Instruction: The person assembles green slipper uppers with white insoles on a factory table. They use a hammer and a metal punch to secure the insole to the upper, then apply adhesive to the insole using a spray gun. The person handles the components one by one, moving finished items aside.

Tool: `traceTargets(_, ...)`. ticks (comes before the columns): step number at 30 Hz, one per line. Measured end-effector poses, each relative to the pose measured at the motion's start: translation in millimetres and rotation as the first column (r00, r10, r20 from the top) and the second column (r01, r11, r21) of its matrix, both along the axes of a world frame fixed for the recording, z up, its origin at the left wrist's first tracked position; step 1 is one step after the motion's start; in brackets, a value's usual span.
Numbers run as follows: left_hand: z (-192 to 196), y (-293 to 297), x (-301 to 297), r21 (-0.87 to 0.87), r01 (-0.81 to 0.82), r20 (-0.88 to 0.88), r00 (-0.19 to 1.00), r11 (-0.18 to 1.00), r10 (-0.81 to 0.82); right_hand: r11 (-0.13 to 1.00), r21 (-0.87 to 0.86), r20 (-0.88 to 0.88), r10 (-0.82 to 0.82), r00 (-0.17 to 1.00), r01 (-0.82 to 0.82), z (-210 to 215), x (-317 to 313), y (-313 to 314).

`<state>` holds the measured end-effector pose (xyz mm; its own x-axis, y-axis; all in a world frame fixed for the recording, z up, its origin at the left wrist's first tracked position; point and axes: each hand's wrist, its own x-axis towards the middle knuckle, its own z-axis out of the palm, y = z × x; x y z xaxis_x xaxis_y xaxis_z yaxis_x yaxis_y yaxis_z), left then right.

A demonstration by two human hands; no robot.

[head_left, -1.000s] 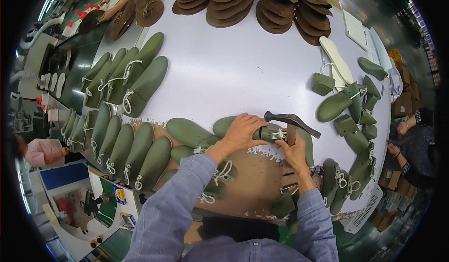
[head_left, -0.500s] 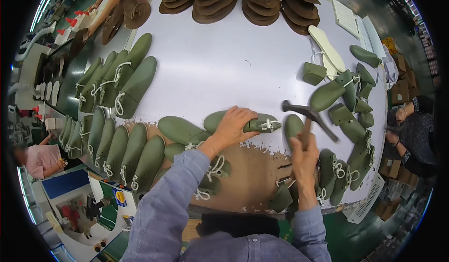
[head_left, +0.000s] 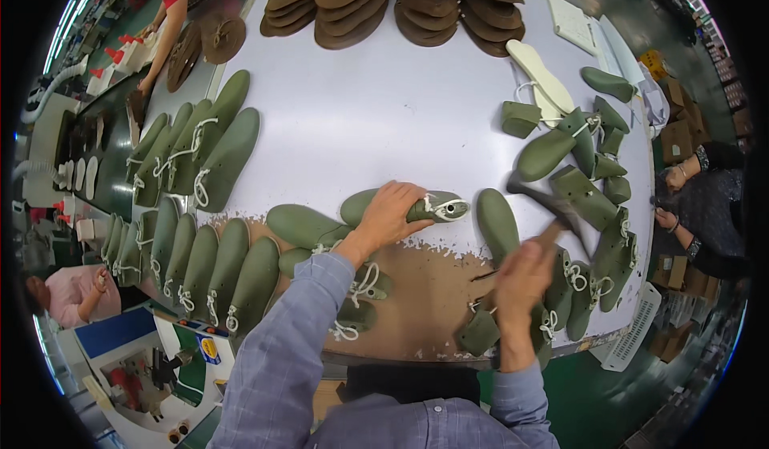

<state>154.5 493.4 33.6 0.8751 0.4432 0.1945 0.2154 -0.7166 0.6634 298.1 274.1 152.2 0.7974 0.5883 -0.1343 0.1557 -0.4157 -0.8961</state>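
My left hand (head_left: 391, 215) is wrapped over the middle of a green shoe last (head_left: 357, 207) lying on its side at the near part of the table. A white cord is looped at this last's heel end, pointing right. In my right hand (head_left: 525, 281), blurred by motion, is a hammer (head_left: 554, 229), gripped by its wooden handle with the dark metal head up and to the right. Between the two hands lies another green last (head_left: 497, 223). Just left of my left hand is one more last (head_left: 303, 224), partly over others under my forearm.
Rows of green lasts with white cords (head_left: 253, 281) stand at the left, and more are piled at the right (head_left: 589, 197). Stacks of brown shoe pieces (head_left: 352, 16) line the far edge, near pale insoles (head_left: 541, 76). Co-workers stand at the left and right (head_left: 697, 201).
The hammer and my right hand have swung right and slightly down, away from the held last. My left hand keeps its grip. The whole view has shifted a little.
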Motion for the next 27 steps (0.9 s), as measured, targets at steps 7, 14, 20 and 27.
traceTargets(7,-1.1,27.0,-5.1,0.037,0.084,0.001,0.996,0.996,-0.084,0.908,-0.289,0.19,0.365,0.911,-0.303,-47.3,-26.8,-9.7)
traceTargets(14,14.0,89.1,9.3,0.335,0.027,-0.231,0.972,0.942,0.054,0.987,-0.149,0.549,0.135,0.825,-0.063,-42.0,-24.4,-67.3)
traceTargets(20,65.9,-31.0,53.7,0.17,0.075,0.048,0.995,0.983,-0.085,0.867,-0.482,0.595,0.22,0.773,0.124,-29.7,-50.8,-192.6)
traceTargets(27,10.9,-239.4,80.8,-0.012,0.217,-0.312,0.927,0.976,-0.21,0.919,-0.37,0.567,0.105,0.817,0.138,-74.8,-9.7,-227.3)
